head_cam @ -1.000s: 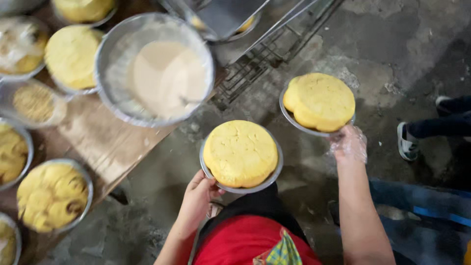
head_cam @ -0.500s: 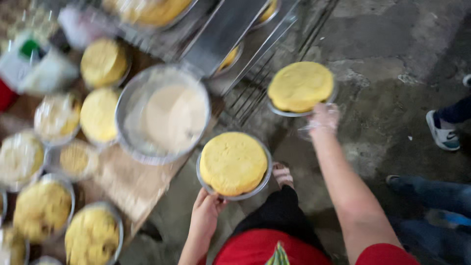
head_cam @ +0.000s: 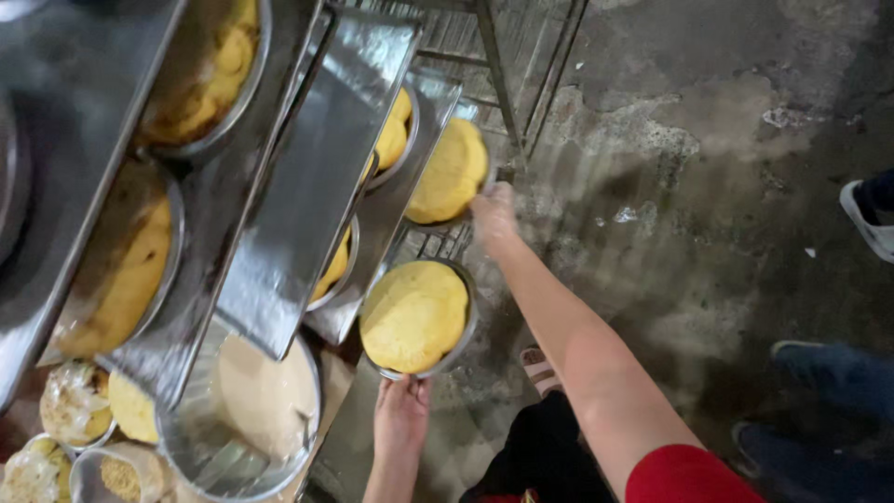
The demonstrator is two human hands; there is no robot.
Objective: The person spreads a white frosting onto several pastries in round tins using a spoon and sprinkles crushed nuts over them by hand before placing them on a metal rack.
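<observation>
The left hand (head_cam: pixel 402 416) grips the near rim of a round pan (head_cam: pixel 416 319) of yellow dough, held above the floor (head_cam: pixel 708 233) just beside the rack (head_cam: pixel 307 186). The right hand (head_cam: pixel 494 212), gloved, holds a second pan (head_cam: pixel 451 171) at its edge, tilted against a lower rack tray. Steel trays (head_cam: pixel 317 168) with more filled pans crowd the left; a big bowl (head_cam: pixel 251 410) of pale batter sits below. Another person's shoe (head_cam: pixel 871 219) stands far right
</observation>
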